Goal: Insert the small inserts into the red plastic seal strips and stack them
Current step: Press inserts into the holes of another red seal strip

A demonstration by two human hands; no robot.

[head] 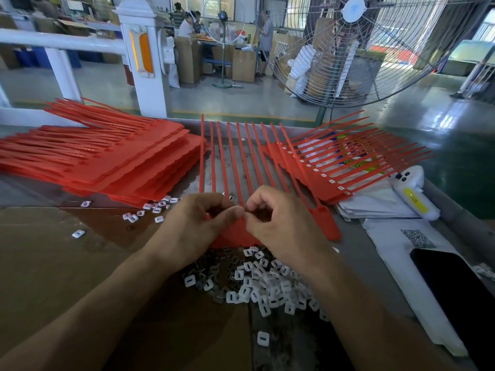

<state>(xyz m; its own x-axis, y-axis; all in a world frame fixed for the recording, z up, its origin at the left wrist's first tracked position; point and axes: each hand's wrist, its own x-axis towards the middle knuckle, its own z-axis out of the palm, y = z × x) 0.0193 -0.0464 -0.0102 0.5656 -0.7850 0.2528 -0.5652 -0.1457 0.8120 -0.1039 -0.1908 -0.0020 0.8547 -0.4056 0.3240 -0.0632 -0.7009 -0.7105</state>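
Observation:
A red sheet of joined seal strips lies in front of me, its thin tails fanning away toward the table's far edge. My left hand rests over the sheet's near edge, thumb and forefinger pinched at one strip's head. My right hand meets it there, fingertips curled and pinching at the same spot; whatever sits between the fingertips is hidden. A heap of small white inserts lies just below both hands. A tall stack of red sheets sits at the left. Another stack with white inserts fitted lies at the right.
Loose inserts are scattered near the left stack. Brown cardboard covers the table's left. A black phone on white paper and a white device lie at the right. A large fan stands beyond the table.

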